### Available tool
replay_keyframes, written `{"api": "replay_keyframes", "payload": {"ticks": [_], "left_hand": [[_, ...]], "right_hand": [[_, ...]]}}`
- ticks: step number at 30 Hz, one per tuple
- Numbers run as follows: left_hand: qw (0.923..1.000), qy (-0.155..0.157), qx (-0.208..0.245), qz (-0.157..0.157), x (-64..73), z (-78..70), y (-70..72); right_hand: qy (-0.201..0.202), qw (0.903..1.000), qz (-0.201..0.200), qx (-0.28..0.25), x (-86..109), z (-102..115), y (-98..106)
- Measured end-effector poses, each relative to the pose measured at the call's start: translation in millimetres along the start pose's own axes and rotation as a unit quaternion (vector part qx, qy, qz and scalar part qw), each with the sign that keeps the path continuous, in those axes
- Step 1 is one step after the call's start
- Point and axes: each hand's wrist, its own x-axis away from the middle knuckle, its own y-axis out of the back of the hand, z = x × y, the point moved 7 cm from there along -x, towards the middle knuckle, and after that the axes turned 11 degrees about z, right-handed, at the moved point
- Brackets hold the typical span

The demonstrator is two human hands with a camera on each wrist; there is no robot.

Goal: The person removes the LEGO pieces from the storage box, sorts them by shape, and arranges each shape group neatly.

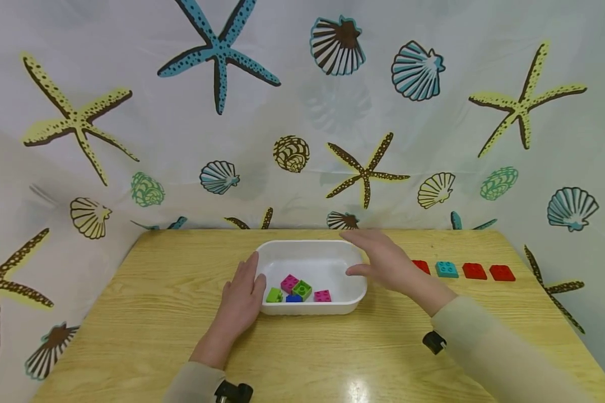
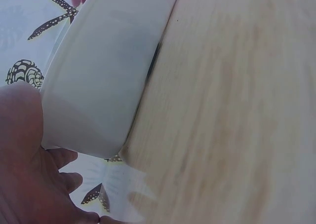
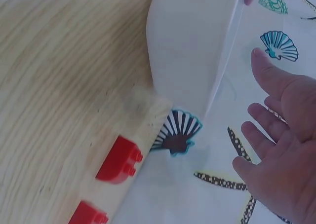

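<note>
A white plastic bin (image 1: 310, 308) stands on the table with several toy building bricks inside. Among them are a pink brick (image 1: 322, 295), a green brick (image 1: 302, 289) and a blue brick (image 1: 294, 298). My left hand (image 1: 242, 294) touches the bin's left end, fingers extended along its outer wall and thumb by the rim. At the opposite end, my right hand (image 1: 383, 260) is spread, thumb apart from the fingers. The right wrist view shows a gap between that hand (image 3: 284, 135) and the bin (image 3: 190, 41).
Right of the bin runs a row of bricks: a teal brick (image 1: 447, 269) among red bricks (image 1: 474, 271), one partly hidden by my right forearm. The wooden table (image 1: 146, 313) meets a white cloth (image 1: 262, 117) printed with starfish and shells at the back and sides.
</note>
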Motion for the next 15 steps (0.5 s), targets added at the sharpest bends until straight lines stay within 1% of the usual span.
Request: {"api": "replay_keyframes", "payload": {"ticks": [5,9,15], "left_hand": [[1.0000,0.003,0.002,0.003,-1.4,0.3,-0.8],[1.0000,0.000,0.002,0.000,-0.9,-0.7,-0.2],[1.0000,-0.005,-0.002,-0.001,0.8,-1.0,0.2]], "right_hand": [[0.000,0.9991,0.040,-0.015,-10.9,9,-14],[0.005,0.9971,0.072,-0.027,-16.4,12,-26],[0.030,0.9953,0.090,-0.018,-21.4,16,-41]]}}
